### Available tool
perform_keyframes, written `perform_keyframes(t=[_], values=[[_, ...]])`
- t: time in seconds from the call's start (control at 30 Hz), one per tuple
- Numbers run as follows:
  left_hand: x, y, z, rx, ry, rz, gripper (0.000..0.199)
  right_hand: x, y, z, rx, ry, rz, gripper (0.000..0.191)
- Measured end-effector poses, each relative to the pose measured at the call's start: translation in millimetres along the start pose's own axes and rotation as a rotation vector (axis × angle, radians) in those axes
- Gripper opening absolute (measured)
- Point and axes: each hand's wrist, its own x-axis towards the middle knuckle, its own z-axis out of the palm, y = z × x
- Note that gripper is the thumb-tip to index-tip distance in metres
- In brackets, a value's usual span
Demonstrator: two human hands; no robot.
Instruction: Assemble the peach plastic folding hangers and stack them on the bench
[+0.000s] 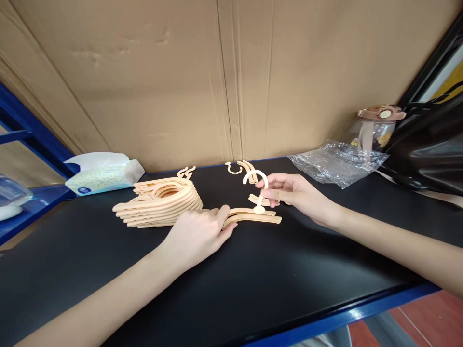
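Note:
My left hand [202,231] is closed on the left end of two curved beige bars [256,218], which lie side by side in front of me. Between finger and thumb, my right hand [287,193] pinches a cream hook [266,185]. The hook stands upright, its round base at the upper bar. To the left of my left hand rises a stack of beige hangers [159,202]. More curved pieces [249,171] and a loose hook [234,168] lie behind my right hand. Small hook pieces [186,172] rest behind the stack.
A tissue box [104,176] stands at the back left of the black table [217,299]. Crinkled clear plastic [336,161] and a drinking bottle [383,125] are at the back right, beside a black bag [430,140]. Cardboard [162,86] covers the back.

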Motion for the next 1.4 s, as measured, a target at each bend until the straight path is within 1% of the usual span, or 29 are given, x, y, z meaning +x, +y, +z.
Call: perform_keyframes(t=[0.13, 0.3, 0.4, 0.47, 0.63, 0.7, 0.8, 0.9, 1.0, 1.2, 1.3, 1.4], values=[[-0.3, -0.1, -0.9, -0.027, -0.019, 0.022, 0.028, 0.0, -0.8, 1.5, -0.009, -0.002, 0.001, 0.030], [-1.5, -0.2, -2.3, -0.089, 0.019, 0.088, 0.026, -0.3, -1.0, 3.0, -0.006, -0.006, 0.004, 0.028], [-0.4, 0.1, -4.9, -0.183, 0.026, 0.064, 0.027, -0.1, -0.2, 1.6, -0.010, 0.000, 0.001, 0.029], [1.0, -0.1, -7.2, -0.318, 0.010, 0.000, 0.027, 0.0, 0.2, 0.5, -0.012, 0.005, 0.002, 0.029], [3.5, -3.4, -10.0, -0.839, -0.047, -0.193, 0.023, 0.4, 0.0, 0.4, 0.010, 0.000, 0.016, 0.028], [3.9, -5.1, -9.8, -1.008, -0.044, -0.236, 0.024, 0.5, -0.6, 1.1, 0.030, -0.007, 0.032, 0.029], [4.9, -6.4, -9.4, -1.200, -0.022, -0.258, 0.025, 0.3, -2.2, 1.9, 0.021, 0.013, 0.056, 0.030], [6.4, -6.0, -9.8, -1.352, -0.013, -0.281, 0.022, -0.1, -3.6, 1.7, 0.000, 0.026, 0.063, 0.027], [7.5, -5.1, -11.3, -1.487, -0.014, -0.320, 0.020, -0.2, -3.8, 1.1, 0.007, 0.004, 0.075, 0.023], [7.7, -4.9, -15.1, -1.693, -0.090, -0.475, 0.025, 0.0, -2.8, 1.3, 0.026, -0.021, 0.101, 0.020], [7.6, -4.4, -15.6, -1.802, -0.132, -0.480, 0.027, 0.0, -2.2, 2.0, 0.049, -0.058, 0.122, 0.019], [7.3, -2.6, -16.6, -1.848, -0.181, -0.453, 0.026, 0.1, -1.5, 2.7, 0.052, -0.108, 0.132, 0.019]])
